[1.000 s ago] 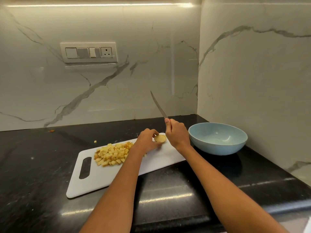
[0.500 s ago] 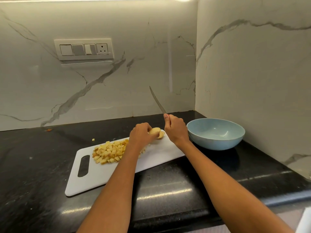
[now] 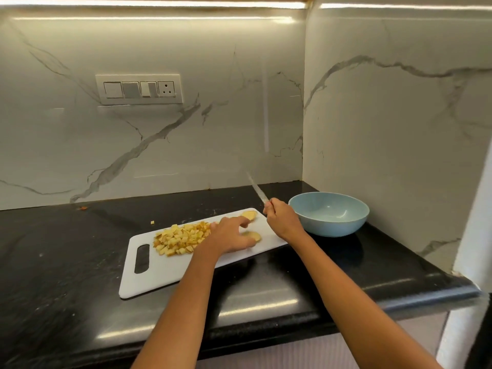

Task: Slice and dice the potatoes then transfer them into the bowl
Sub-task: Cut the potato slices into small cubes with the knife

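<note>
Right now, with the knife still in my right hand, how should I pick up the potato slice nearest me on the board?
Pinch the near potato slice by its right edge, coming from above. It lies flat on the cutting board, and the left hand already covers its left side.

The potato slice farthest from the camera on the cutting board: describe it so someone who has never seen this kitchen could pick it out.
On the black counter lies a white cutting board, its far corner near the blue bowl. The potato slice lies flat at that corner, just beyond the left hand. Unlike the diced pile, it is whole, and unlike the nearer slice, it lies apart from the hand.
</note>
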Demonstrator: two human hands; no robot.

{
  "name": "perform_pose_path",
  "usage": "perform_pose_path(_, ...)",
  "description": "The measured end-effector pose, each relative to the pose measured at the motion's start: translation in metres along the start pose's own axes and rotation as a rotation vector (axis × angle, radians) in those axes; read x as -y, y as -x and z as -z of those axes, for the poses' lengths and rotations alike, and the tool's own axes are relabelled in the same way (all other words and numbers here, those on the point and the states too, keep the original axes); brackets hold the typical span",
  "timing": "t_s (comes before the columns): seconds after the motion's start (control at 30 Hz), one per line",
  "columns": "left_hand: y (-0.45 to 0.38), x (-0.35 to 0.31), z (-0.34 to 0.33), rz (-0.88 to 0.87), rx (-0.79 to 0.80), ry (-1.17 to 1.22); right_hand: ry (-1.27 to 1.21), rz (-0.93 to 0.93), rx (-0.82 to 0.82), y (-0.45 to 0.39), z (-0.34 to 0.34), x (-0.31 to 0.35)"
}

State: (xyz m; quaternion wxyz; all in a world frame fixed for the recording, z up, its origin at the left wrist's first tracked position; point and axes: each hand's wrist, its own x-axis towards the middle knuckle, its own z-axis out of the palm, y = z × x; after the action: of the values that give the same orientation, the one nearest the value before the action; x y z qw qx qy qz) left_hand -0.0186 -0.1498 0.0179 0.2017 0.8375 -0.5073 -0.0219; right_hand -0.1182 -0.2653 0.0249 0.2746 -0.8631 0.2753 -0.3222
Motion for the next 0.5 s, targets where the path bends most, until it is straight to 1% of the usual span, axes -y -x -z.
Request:
perform_pose_path(0.07,0.007,-0.003,-0.004,0.022,-0.075,-0.066,0.121,0.002,0.045,0.013,0.003,0.002)
perform_pose_path(0.13,0.011,-0.005,-0.01,0.032,-0.142,-0.12,0.259,0.014,0.055,0.027,0.004,0.005)
perform_pose_path(0.2,0.015,-0.007,-0.013,0.054,-0.17,-0.096,0.376,0.003,0.035,0.041,0.005,0.008)
perform_pose_path(0.33,0.022,-0.011,-0.015,0.099,-0.245,-0.014,0.484,-0.057,0.016,0.064,0.011,0.014)
perform_pose_path(0.43,0.026,-0.012,-0.013,0.123,-0.304,-0.048,0.572,-0.022,0.042,0.078,0.012,0.022)
perform_pose_path(0.5,0.027,-0.013,-0.013,0.117,-0.322,-0.024,0.61,0.005,0.049,0.087,0.011,0.027)
